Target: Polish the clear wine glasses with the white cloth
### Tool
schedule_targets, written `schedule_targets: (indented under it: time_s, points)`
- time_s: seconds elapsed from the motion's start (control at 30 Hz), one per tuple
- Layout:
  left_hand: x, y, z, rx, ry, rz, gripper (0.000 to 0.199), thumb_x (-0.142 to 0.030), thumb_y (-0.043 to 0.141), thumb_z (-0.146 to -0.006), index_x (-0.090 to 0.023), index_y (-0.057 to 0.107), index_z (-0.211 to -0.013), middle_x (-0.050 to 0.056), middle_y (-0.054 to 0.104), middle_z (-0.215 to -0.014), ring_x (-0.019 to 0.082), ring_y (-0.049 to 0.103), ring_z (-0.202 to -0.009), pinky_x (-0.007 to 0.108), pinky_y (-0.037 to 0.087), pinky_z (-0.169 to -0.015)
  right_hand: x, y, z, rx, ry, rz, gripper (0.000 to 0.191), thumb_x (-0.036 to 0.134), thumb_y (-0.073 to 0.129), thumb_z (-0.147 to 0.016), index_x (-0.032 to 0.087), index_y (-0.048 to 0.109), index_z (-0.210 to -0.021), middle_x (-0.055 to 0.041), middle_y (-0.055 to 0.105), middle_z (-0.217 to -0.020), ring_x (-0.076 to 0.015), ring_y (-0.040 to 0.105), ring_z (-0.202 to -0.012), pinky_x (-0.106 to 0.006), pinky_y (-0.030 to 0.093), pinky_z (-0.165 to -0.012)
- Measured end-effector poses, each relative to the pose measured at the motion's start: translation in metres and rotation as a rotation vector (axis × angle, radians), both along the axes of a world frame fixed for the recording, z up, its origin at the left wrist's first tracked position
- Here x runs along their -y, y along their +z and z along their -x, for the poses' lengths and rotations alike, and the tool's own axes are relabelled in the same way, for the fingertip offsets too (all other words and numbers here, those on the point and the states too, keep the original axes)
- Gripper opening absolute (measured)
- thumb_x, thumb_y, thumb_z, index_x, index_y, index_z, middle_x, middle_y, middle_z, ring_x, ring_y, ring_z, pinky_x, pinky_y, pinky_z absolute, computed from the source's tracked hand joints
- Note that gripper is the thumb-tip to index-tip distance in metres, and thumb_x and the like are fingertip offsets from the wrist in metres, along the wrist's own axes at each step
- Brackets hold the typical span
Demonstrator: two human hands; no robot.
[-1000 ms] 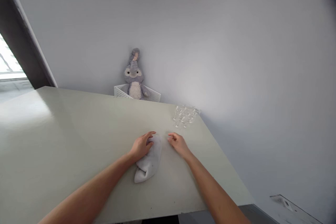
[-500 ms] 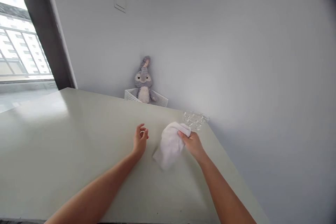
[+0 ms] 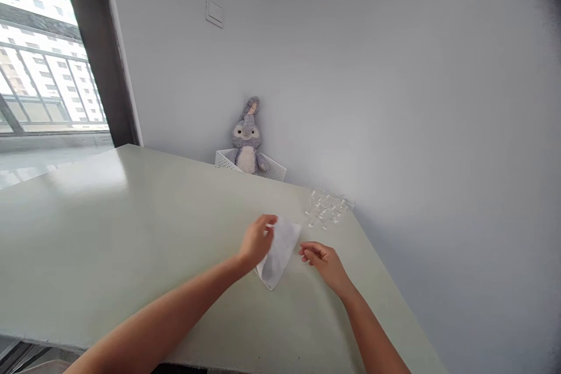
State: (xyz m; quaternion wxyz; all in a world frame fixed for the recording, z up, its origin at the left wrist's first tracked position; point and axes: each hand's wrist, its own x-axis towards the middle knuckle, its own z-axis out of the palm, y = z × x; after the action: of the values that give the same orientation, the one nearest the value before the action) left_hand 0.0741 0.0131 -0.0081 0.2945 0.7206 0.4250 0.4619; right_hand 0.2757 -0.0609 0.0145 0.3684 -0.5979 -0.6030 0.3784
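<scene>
A white cloth (image 3: 284, 241) lies on the pale table, one corner pointing toward me. My left hand (image 3: 258, 239) is over its left edge, fingers bent and a gap between them and the thumb; I cannot tell whether it touches the cloth. Just right of the cloth, my right hand (image 3: 322, 258) is apart from it, holding nothing, its fingers loosely curved. Beyond the hands, several clear stemmed glasses (image 3: 326, 207) stand grouped near the table's far right edge.
The pale table (image 3: 175, 216) meets the grey wall (image 3: 416, 128) along its right edge. Past the far edge, a grey plush toy (image 3: 246, 146) sits in a white perforated basket (image 3: 276, 170). A window (image 3: 48, 70) is at the left.
My right hand has let go of the cloth, which now lies flatter on the table. My left hand has moved right, over the cloth's edge. The view has shifted slightly.
</scene>
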Motion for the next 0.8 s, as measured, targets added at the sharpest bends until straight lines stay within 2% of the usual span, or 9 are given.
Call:
schedule_targets:
  time_s: [0.07, 0.13, 0.27, 0.33, 0.43, 0.53, 0.6, 0.7, 0.8]
  points:
    - [0.01, -0.01, -0.02, -0.342, -0.163, -0.04, 0.035, -0.017, 0.039, -0.075, -0.021, 0.053, -0.107, 0.006, 0.052, -0.121, 0.02, 0.046, -0.112, 0.035, 0.035, -0.095, -0.009, -0.017, -0.009, -0.101, -0.135, -0.059, 0.032, 0.041, 0.051, -0.074, 0.015, 0.063, -0.089, -0.0067, 0.065, -0.077, -0.0171, 0.057, -0.064, -0.028, 0.043, -0.058]
    - [0.015, -0.026, -0.034, -0.592, -0.233, -0.009, 0.04, -0.026, 0.039, -0.078, -0.014, 0.049, -0.116, 0.012, 0.046, -0.127, 0.025, 0.038, -0.12, 0.04, 0.029, -0.1, -0.014, -0.033, -0.013, -0.204, -0.25, -0.071, 0.033, 0.043, 0.054, -0.072, 0.015, 0.063, -0.087, -0.0058, 0.064, -0.072, -0.0158, 0.055, -0.058, -0.027, 0.042, -0.053]
    - [0.003, -0.052, -0.045, -0.689, -0.253, -0.07, 0.05, -0.037, 0.034, -0.083, -0.011, 0.04, -0.126, 0.012, 0.032, -0.138, 0.024, 0.024, -0.128, 0.041, 0.017, -0.105, -0.013, -0.06, -0.015, -0.354, -0.355, 0.002, 0.035, 0.044, 0.059, -0.067, 0.015, 0.063, -0.085, -0.003, 0.061, -0.065, -0.0128, 0.05, -0.051, -0.024, 0.038, -0.046]
    - [-0.014, -0.054, -0.042, -0.738, -0.272, -0.112, 0.053, -0.043, 0.029, -0.085, -0.014, 0.036, -0.129, 0.01, 0.028, -0.14, 0.023, 0.021, -0.13, 0.041, 0.014, -0.106, -0.013, -0.067, -0.015, -0.372, -0.339, 0.007, 0.035, 0.045, 0.06, -0.067, 0.015, 0.064, -0.085, -0.0023, 0.06, -0.064, -0.0117, 0.049, -0.051, -0.023, 0.037, -0.045]
    - [-0.05, -0.046, -0.026, -0.838, -0.264, -0.077, 0.057, -0.052, 0.025, -0.084, -0.018, 0.035, -0.129, 0.008, 0.027, -0.141, 0.02, 0.02, -0.13, 0.038, 0.013, -0.105, -0.014, -0.073, -0.017, -0.356, -0.342, -0.001, 0.035, 0.045, 0.059, -0.068, 0.015, 0.064, -0.086, -0.0019, 0.059, -0.063, -0.0108, 0.048, -0.05, -0.022, 0.036, -0.044]
    - [-0.094, -0.036, 0.01, -0.905, -0.129, 0.007, 0.06, -0.055, 0.026, -0.083, -0.019, 0.034, -0.13, 0.007, 0.026, -0.141, 0.02, 0.02, -0.13, 0.036, 0.014, -0.105, -0.013, -0.074, -0.02, -0.333, -0.343, 0.004, 0.035, 0.045, 0.058, -0.069, 0.015, 0.064, -0.086, -0.0018, 0.058, -0.063, -0.0109, 0.047, -0.051, -0.022, 0.037, -0.044]
    - [-0.12, -0.032, 0.049, -0.929, -0.013, 0.072, 0.06, -0.053, 0.026, -0.084, -0.016, 0.033, -0.13, 0.011, 0.024, -0.142, 0.022, 0.019, -0.13, 0.039, 0.014, -0.103, -0.012, -0.073, -0.021, -0.32, -0.344, 0.013, 0.035, 0.046, 0.058, -0.069, 0.016, 0.063, -0.087, -0.002, 0.058, -0.065, -0.0111, 0.047, -0.052, -0.022, 0.038, -0.045]
    - [-0.146, -0.026, 0.128, -0.955, 0.193, 0.176, 0.06, -0.05, 0.027, -0.084, -0.012, 0.031, -0.131, 0.014, 0.023, -0.141, 0.024, 0.019, -0.13, 0.04, 0.015, -0.102, -0.009, -0.07, -0.02, -0.3, -0.354, 0.024, 0.036, 0.047, 0.058, -0.07, 0.016, 0.063, -0.087, -0.002, 0.058, -0.066, -0.0115, 0.047, -0.053, -0.023, 0.039, -0.047]
    - [-0.148, -0.017, 0.22, -0.968, 0.413, 0.28, 0.062, -0.049, 0.027, -0.084, -0.008, 0.031, -0.13, 0.017, 0.023, -0.141, 0.026, 0.019, -0.13, 0.041, 0.017, -0.101, -0.008, -0.067, -0.018, -0.279, -0.36, 0.03, 0.037, 0.048, 0.058, -0.069, 0.016, 0.063, -0.087, -0.002, 0.058, -0.067, -0.012, 0.048, -0.055, -0.023, 0.039, -0.048]
